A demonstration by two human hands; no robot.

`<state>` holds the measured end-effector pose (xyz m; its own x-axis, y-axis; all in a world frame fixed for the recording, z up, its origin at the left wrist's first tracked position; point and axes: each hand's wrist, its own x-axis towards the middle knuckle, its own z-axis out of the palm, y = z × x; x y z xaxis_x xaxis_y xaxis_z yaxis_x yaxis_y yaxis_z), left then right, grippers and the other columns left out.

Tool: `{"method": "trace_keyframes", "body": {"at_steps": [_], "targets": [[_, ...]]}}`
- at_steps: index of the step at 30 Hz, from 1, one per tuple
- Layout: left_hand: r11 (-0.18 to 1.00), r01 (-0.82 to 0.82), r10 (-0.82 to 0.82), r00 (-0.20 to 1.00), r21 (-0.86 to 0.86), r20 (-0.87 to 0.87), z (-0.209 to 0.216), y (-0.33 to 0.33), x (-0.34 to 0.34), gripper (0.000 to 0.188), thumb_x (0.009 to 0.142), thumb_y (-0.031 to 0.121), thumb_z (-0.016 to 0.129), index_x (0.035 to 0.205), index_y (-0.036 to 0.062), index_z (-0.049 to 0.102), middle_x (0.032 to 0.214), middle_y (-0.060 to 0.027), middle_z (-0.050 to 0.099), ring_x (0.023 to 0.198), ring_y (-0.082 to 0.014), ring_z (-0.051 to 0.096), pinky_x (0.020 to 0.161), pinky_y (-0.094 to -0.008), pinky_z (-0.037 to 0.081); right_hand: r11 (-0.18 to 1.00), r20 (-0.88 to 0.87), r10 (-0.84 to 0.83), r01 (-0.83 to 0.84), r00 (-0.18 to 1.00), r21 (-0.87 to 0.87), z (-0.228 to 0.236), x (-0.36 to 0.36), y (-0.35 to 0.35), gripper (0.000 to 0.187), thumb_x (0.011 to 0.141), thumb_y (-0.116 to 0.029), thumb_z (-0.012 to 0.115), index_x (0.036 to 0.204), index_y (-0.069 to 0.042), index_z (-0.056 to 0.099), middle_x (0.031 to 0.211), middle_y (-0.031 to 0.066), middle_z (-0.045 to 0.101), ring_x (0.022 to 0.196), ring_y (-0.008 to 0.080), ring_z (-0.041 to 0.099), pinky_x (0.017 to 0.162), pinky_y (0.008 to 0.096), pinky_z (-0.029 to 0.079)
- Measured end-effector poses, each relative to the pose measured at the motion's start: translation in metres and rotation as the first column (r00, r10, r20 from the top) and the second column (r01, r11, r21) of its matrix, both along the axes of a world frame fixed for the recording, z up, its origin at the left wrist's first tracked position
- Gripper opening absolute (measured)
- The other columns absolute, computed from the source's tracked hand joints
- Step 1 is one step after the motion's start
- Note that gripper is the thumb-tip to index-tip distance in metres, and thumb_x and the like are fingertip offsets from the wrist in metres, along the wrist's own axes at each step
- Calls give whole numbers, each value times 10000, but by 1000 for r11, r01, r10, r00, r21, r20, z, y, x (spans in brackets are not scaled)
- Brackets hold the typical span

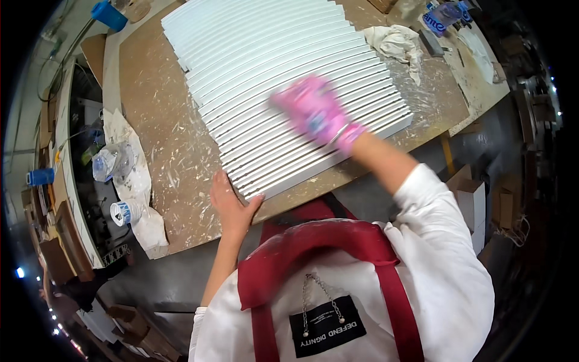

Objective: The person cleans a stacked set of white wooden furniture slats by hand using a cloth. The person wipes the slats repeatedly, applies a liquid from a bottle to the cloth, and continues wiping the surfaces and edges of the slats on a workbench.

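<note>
Long white slats [265, 72] lie side by side in a wide row on the worktable [163, 114], with narrow dark gaps between the nearer ones. My left hand [230, 202], bare, rests at the row's near left corner. Its fingers lie against the slat ends and the thumb points apart along the front slat. Over the right part of the slats is my right hand [313, 111], in a pink glove with a bracelet at the wrist. Motion blurs it, so its fingers cannot be made out, nor whether anything is under them.
On the table's left edge are a stained cloth [145, 181], a clear plastic container [114, 161] and a white tub [123, 213]. A blue cup [109, 15] stands far left. A crumpled rag [397, 45], a grey block [431, 43] and a plastic bottle [445, 18] are far right.
</note>
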<state>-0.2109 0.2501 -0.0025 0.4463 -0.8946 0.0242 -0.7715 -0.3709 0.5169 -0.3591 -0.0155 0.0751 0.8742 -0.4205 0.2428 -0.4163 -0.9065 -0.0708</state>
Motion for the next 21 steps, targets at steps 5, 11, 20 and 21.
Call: {"method": "trace_keyframes", "body": {"at_steps": [5,11,20,21], "targets": [[997,73,-73,997,11,8,1,-13,-6,1009,682,440,757,1414,-48,261,1419,-277,328,1366,-406,248,1114,-505,145,893,218,-388,424,895,-152,-24,-140,-104,250,842,-218,563,1060,-115,628,733,116,637,677,283,640,625,407,530],[999,53,-53,994,-1,98,-9,0,3,1027,641,425,773,1395,-66,277,1398,-291,352,1295,-448,318,1074,-514,216,994,82,-82,75,993,85,5,-54,13,64,857,-214,586,917,-200,603,701,12,578,735,164,590,681,394,493],[990,132,-122,981,-56,150,0,-11,-2,1015,620,407,808,1370,-77,326,1369,-292,402,1285,-444,372,1076,-490,267,972,301,-213,232,930,-31,-17,-125,-49,294,834,-168,629,1110,-73,596,809,126,617,706,279,599,650,418,493],[991,110,-99,984,-70,149,-5,-5,0,1020,639,431,796,1387,-63,310,1394,-279,384,1315,-435,344,1089,-503,236,993,345,-119,118,931,25,-16,-84,-12,234,838,-162,604,1066,-106,601,759,93,599,688,265,590,659,421,487]]}}
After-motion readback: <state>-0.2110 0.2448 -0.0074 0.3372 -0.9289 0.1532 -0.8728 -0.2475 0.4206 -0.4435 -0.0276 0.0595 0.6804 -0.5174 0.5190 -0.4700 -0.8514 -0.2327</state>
